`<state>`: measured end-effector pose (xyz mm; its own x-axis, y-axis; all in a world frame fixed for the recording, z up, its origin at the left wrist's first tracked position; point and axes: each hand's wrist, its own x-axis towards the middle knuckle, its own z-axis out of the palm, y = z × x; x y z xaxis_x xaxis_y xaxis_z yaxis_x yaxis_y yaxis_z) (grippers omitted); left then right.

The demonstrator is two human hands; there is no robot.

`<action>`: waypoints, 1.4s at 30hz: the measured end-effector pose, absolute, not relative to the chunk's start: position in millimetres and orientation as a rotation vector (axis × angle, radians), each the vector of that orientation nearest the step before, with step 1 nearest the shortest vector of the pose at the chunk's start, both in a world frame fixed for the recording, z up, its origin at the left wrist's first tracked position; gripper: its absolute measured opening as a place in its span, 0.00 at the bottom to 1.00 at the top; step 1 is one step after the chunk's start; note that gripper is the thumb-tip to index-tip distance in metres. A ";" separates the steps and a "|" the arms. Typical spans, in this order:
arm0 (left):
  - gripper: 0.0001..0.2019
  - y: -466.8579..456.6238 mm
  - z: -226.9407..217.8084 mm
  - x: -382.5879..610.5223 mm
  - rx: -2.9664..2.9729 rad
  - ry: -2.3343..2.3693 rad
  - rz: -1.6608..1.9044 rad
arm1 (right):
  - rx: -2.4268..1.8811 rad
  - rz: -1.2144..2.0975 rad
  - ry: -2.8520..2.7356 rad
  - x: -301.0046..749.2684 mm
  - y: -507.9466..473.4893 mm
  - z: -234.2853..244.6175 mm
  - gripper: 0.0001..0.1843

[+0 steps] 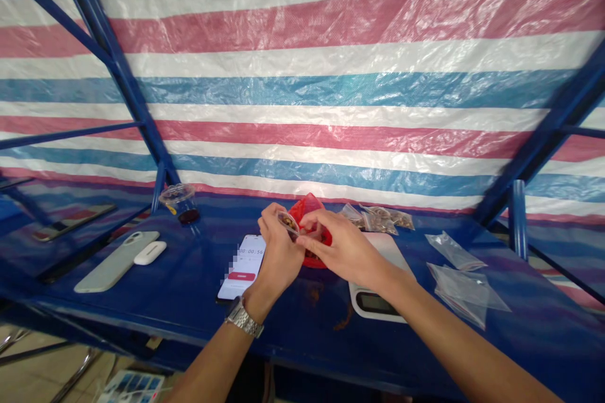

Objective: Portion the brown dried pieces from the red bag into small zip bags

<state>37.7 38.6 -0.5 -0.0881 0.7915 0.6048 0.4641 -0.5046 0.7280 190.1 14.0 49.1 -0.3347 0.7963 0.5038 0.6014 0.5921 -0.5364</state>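
Note:
In my left hand is a small see-through plastic bag with brown bits inside, its mouth tipped to the right. My right hand is closed in a pinch right at the bag's mouth, and its fingertips hide what they hold, if anything. Behind and below both hands stands a red container with dark bits in it, partly covered by my fingers. A white digital scale lies under my right forearm. Left of my left wrist, a phone shows a running timer.
Filled small bags lie behind the scale. Flat see-through bags are at the right. A pale phone, a white earbud case and a plastic cup with dark liquid stand left. Blue metal posts frame the table.

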 end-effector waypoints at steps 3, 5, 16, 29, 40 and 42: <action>0.25 24.8 5.4 46.7 1.960 1.262 1.522 | -1.122 0.429 -1.912 189.9 9.6 48.8 0.05; 0.29 16.7 10.3 51.0 1.992 1.176 1.442 | -1.141 0.459 -1.777 197.9 10.7 45.2 0.09; 0.16 12.0 16.6 62.5 1.705 1.013 1.393 | -1.246 0.485 -1.766 242.6 0.0 44.1 0.16; 0.16 2.4 4.6 80.6 1.651 0.991 1.219 | -1.581 0.405 -1.722 321.8 9.7 8.7 0.17; 0.11 8.4 -1.8 77.9 1.859 1.048 1.169 | -1.601 -0.015 -1.729 342.0 11.7 -2.2 0.21; 0.10 7.7 -0.1 76.9 1.928 1.031 1.131 | -1.561 -0.033 -1.700 341.7 6.0 1.0 0.20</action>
<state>76.9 7.7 -0.1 0.3127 0.8720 0.3766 0.2944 -0.4660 0.8344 341.7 6.0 1.0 0.0922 0.8223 0.5615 0.8436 0.2351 -0.4827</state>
